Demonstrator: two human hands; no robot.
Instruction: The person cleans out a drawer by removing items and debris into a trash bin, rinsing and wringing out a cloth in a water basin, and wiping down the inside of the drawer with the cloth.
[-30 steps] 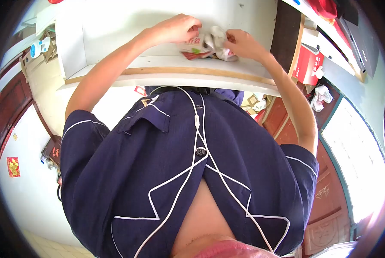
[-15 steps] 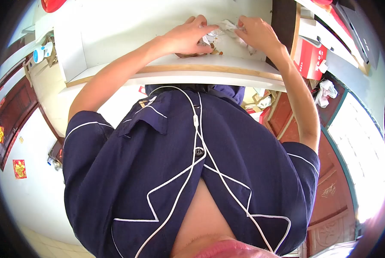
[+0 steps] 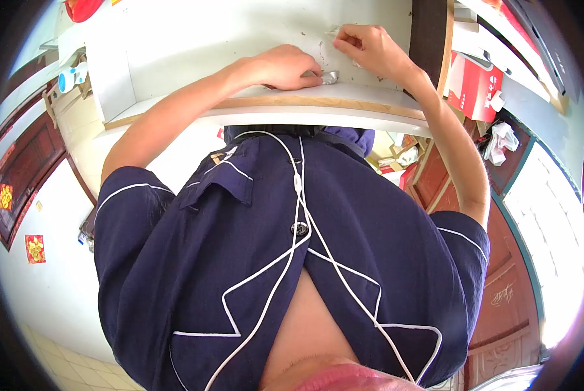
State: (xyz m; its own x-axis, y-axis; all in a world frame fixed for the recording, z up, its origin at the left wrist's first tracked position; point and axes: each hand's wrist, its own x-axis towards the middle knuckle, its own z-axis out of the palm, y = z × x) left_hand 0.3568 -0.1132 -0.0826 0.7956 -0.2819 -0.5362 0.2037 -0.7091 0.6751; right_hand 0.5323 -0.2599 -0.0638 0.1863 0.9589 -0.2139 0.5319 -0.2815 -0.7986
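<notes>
My left hand (image 3: pixel 288 68) rests low inside the white drawer (image 3: pixel 194 39), by its front edge, with the fingers curled inward. A crumpled silvery wrapper (image 3: pixel 329 77) pokes out from its fingertips. To the right and farther back, my right hand (image 3: pixel 373 52) is closed in a pinch, holding a crumpled white tissue (image 3: pixel 333 32) of which only small parts show. Dark specks of debris (image 3: pixel 303 34) lie scattered on the drawer's white surface between and behind the hands.
A wooden-edged front panel (image 3: pixel 318 101) runs between my body and the drawer. A red box (image 3: pixel 472 85) stands to the right, near a white plastic bag (image 3: pixel 499 141). A white cable (image 3: pixel 298 182) hangs down my dark shirt.
My left hand has curled from a spread grasp, and the small brown bits beneath it no longer show. My right hand's fingers have come together, shifting slightly left, with less white tissue visible.
</notes>
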